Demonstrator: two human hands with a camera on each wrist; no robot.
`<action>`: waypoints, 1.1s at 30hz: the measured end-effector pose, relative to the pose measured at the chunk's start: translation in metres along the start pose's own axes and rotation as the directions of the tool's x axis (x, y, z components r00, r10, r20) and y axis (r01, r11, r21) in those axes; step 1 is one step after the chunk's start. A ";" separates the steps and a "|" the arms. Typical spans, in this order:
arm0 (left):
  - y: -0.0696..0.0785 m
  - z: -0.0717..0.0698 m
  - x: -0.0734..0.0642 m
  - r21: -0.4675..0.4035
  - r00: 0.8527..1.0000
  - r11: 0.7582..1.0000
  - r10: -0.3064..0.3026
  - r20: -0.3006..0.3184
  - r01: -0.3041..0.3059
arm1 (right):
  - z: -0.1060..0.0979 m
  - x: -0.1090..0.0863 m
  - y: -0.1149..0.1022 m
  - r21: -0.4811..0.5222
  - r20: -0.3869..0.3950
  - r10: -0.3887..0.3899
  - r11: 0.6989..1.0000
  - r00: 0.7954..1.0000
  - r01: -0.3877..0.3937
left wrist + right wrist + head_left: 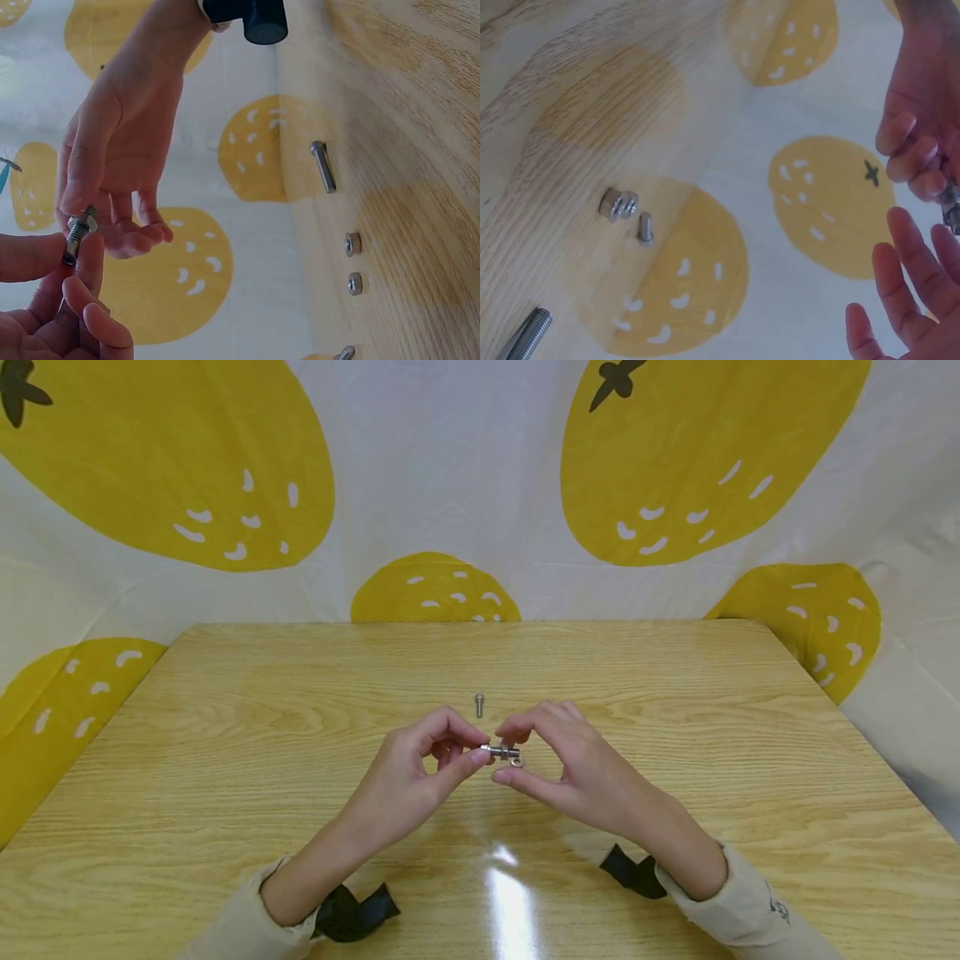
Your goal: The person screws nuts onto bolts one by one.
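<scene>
Above the wooden table point(225, 710), a person's left hand point(420, 772) pinches a threaded bolt point(501, 750) while the right hand point(558, 760) closes its fingertips on the nut point(82, 222) riding it. A slack pinch could let bolt or nut drop and roll among the loose bolt point(479, 703) and nuts point(353, 244) lying just beyond.

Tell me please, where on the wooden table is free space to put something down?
The table is bare on its left half and right half, and along the far edge behind the loose bolt. It is crowded at the middle: the left hand and right hand pinch a bolt with nut, and small nuts lie nearby.
</scene>
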State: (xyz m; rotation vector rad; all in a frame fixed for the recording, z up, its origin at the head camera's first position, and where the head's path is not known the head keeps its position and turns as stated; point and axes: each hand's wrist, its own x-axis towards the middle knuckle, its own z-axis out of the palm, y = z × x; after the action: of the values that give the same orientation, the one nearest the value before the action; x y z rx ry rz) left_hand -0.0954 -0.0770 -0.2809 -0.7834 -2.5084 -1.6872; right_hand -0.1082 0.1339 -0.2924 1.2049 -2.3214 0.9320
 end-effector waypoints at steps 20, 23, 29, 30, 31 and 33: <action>0.000 0.000 0.000 0.007 1.000 1.000 -0.005 0.002 0.005 | 0.000 0.000 -0.001 0.027 -0.019 -0.033 0.999 0.999 0.033; 0.000 0.000 0.000 -0.001 1.000 1.000 0.004 0.004 -0.004 | 0.000 0.000 0.000 0.024 -0.016 -0.032 0.999 0.999 0.032; -0.001 0.001 0.000 -0.002 1.000 1.000 0.016 0.007 -0.016 | 0.000 0.001 0.002 0.021 -0.011 -0.038 0.999 0.999 0.039; -0.001 0.001 0.000 -0.001 1.000 1.000 0.015 0.006 -0.015 | 0.000 0.001 0.002 0.019 -0.009 -0.036 0.999 0.999 0.036; -0.001 0.001 0.000 -0.001 1.000 1.000 0.014 0.005 -0.014 | 0.000 0.001 0.002 0.019 -0.007 -0.030 0.999 1.000 0.030; -0.001 0.001 0.000 0.001 1.000 1.000 0.013 0.003 -0.013 | -0.001 0.001 0.001 0.013 0.002 -0.008 1.000 1.000 0.008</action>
State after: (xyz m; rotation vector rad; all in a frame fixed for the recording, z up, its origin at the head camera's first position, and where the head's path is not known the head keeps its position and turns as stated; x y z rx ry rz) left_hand -0.0956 -0.0763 -0.2819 -0.8010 -2.5002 -1.6822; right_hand -0.1093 0.1346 -0.2918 1.2197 -2.3144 0.9451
